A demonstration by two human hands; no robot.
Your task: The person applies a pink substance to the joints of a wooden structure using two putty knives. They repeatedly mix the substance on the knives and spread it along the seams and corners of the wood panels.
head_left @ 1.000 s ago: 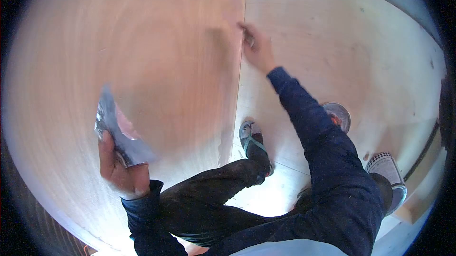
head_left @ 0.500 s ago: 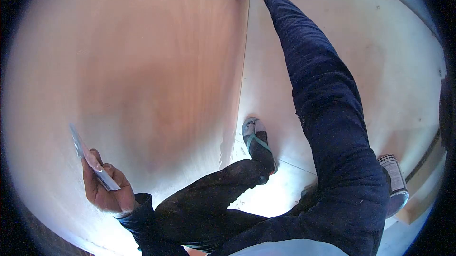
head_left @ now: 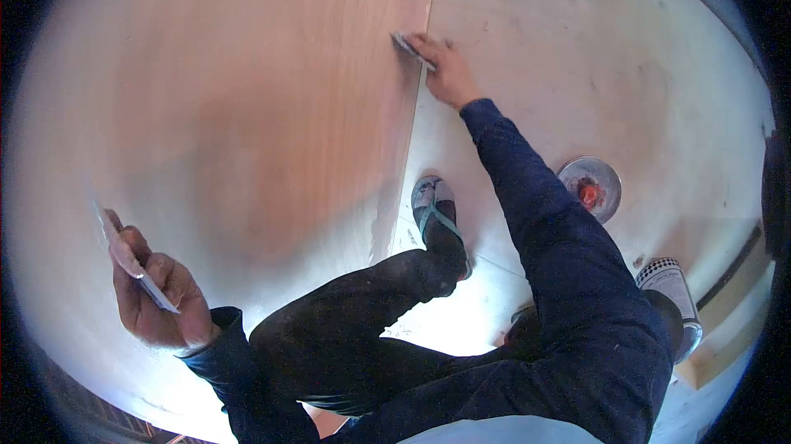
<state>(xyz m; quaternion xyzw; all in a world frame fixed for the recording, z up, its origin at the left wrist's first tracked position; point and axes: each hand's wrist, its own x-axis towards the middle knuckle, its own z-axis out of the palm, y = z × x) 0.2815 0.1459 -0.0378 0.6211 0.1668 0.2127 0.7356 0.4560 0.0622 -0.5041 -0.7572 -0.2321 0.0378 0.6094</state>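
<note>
At the lower left my left hand (head_left: 165,300) is closed round a flat, thin plate (head_left: 132,259) with pinkish paste on its face. My right hand (head_left: 449,72) reaches out at the upper middle, its fingers round a thin flat scraper (head_left: 412,50). The scraper's edge is at the reddish-brown panel (head_left: 272,114), close to the panel's right edge, where it meets the pale surface (head_left: 527,32). Smooth streaks run along the panel.
A round metal lid (head_left: 606,189) with a red lump on it lies right of my right forearm. Beyond it stands a can (head_left: 669,287) with a checkered rim, partly behind my arm, beside a wooden piece (head_left: 725,329). My sandalled foot (head_left: 432,201) is near the panel's edge.
My right hand has come down from the top edge of the view, and the scraper now shows fully. The round lid has come into sight. My left hand has shifted slightly left and up.
</note>
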